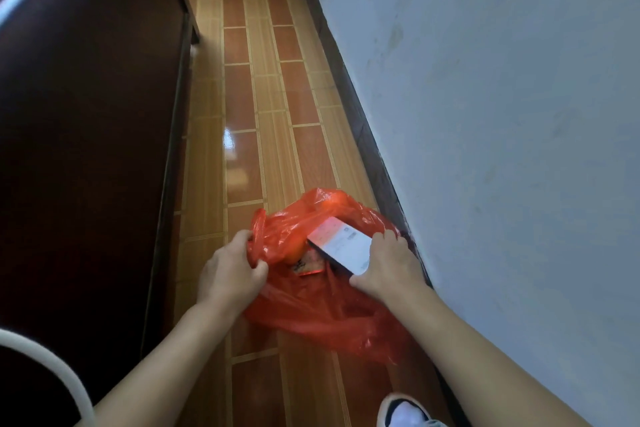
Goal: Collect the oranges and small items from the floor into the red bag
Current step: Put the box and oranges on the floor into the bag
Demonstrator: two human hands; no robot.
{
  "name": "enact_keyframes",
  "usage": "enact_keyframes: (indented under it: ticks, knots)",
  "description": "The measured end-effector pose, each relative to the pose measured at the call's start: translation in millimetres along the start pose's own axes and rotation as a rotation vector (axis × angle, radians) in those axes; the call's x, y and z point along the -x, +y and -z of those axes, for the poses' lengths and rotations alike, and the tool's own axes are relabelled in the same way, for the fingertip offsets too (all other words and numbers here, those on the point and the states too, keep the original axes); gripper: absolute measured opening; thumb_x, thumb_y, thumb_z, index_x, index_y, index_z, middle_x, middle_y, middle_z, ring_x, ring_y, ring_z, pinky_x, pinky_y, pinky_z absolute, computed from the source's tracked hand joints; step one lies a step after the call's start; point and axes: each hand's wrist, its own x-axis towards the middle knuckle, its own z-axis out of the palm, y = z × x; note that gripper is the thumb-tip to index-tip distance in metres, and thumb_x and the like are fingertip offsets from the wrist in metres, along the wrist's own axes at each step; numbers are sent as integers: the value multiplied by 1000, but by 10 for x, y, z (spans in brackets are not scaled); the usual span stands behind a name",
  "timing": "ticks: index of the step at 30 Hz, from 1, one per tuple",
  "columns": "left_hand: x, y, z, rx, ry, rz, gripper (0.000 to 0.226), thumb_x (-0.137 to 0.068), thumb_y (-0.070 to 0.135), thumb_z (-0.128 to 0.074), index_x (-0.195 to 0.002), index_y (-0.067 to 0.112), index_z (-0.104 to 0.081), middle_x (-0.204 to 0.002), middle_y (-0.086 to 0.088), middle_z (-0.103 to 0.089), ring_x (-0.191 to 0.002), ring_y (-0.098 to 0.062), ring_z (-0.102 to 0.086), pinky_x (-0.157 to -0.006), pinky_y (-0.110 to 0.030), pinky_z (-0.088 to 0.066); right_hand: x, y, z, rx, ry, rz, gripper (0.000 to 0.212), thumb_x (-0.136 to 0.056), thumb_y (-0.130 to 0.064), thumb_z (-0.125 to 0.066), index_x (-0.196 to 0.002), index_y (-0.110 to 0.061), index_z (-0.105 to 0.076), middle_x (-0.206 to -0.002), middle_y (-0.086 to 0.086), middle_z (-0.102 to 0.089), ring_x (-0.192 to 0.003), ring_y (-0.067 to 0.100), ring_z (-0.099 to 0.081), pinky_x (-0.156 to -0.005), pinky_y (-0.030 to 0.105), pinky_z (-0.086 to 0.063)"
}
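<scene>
A white shoe [403, 412] stood nearest. Beyond it, the red bag [322, 308] lay on the tiled floor [242, 97] beside the wall [502, 114]. The left hand [230, 274] pinched its rim; the right hand [391, 265] gripped a flat box [341, 248] over an orange [298, 255] inside.

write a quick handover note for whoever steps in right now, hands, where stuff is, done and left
Left hand: shut on the rim of the red bag, holding its mouth open.
Right hand: shut on a flat white box, which is tilted into the bag's mouth, not yet released.
The bag sits on the tiled floor beside the wall. Inside it, an orange and a small red packet show at the mouth.
Done: at least one orange and the packet are in.
Left: let go of the box. No loose items show on the visible floor; check out of view.
</scene>
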Motion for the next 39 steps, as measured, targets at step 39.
enact_keyframes:
  ticks: [39]
  knots:
    - [89,319,-83,21,25,-319,31,-92,28,-69,-76,26,-43,-73,13,-50,-61,-8,-51,-50,-23,-34,112,165,-508,-294,267,150,17,-84,-37,-63,-78,-27,-51,-81,-10,-50,-67,11,-52,-58,22,-40]
